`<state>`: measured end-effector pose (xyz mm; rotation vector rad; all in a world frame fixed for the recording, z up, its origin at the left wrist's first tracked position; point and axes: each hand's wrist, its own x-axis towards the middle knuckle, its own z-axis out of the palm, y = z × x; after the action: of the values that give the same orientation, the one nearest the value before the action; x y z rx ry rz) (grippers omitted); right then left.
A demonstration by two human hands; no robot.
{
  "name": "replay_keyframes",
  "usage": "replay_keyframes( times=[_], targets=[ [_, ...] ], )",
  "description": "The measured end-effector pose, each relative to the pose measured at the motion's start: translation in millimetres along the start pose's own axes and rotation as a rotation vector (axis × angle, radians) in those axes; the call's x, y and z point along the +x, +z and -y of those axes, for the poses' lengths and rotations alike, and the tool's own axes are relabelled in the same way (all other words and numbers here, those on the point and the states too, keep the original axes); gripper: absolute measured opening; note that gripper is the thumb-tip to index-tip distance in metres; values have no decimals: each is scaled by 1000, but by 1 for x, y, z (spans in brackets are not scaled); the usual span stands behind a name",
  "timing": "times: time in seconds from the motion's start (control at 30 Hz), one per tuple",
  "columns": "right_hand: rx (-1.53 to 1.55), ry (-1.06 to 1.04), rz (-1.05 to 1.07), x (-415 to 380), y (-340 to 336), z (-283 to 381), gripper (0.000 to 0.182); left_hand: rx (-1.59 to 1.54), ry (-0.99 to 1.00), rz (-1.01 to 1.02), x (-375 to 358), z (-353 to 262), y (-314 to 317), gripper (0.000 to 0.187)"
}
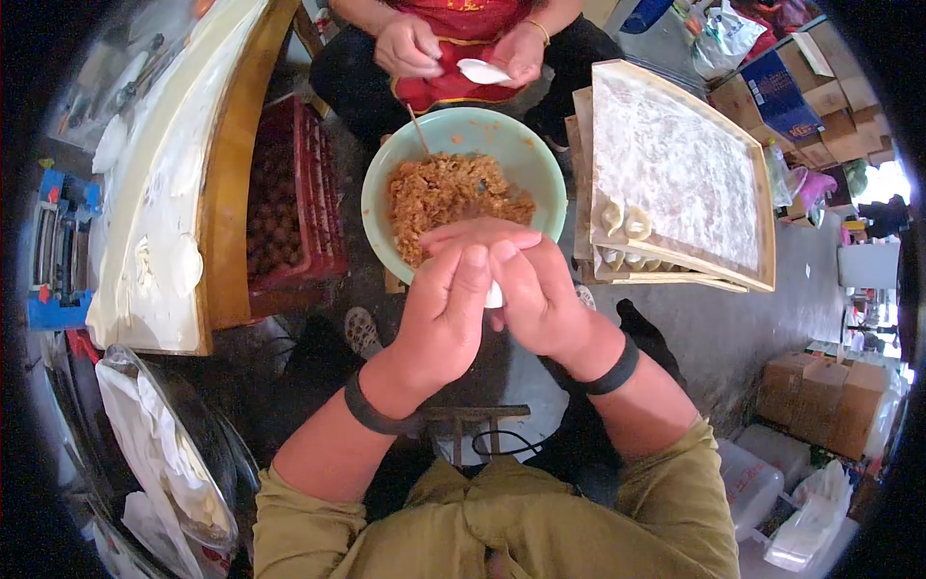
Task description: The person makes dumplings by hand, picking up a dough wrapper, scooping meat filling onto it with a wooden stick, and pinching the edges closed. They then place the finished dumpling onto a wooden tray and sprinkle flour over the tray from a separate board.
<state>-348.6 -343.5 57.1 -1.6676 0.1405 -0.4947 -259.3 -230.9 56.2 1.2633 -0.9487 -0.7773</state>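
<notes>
My left hand (450, 297) and my right hand (536, 289) meet over the near rim of a pale green bowl (551, 183). Both are closed, thumbs side by side, around a white dough wrapper (494, 294); only a small part of it shows between the palms. Brown minced filling (449, 193) lies in the bowl, with a thin stick leaning at its far left. Whether any filling is inside the wrapper is hidden by my fingers. Two folded dumplings (625, 222) rest at the near left corner of a floured wooden tray (675, 164) to the right.
Across the bowl a co-worker's hand (521, 53) holds another white wrapper (482, 71). At left are a floured board (159, 193) and a red crate (313, 193). A metal tray with cloth (174, 454) sits lower left. Cardboard boxes (825, 400) stand at right.
</notes>
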Motion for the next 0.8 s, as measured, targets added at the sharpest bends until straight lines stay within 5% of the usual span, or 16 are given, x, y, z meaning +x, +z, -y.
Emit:
replay_keyframes(
  times=[0.1, 0.5, 0.6, 0.7, 0.8],
  targets=[
    [11, -158, -92, -5, 3, -17, 36, 22, 43, -28, 2, 6, 7, 43],
    [72, 20, -130, -26, -2, -35, 48, 148, -45, -58, 7, 28, 24, 38],
    [34, -11, -126, -33, -6, -50, 35, 154, -61, -69, 9, 36, 29, 38],
    [-767, -373, -192, -39, -7, -75, 15, 154, -83, -76, 12, 40, 33, 39],
    [-811, -378, -231, -39, -11, -73, 13, 141, -102, -84, 14, 46, 36, 39]
  ],
)
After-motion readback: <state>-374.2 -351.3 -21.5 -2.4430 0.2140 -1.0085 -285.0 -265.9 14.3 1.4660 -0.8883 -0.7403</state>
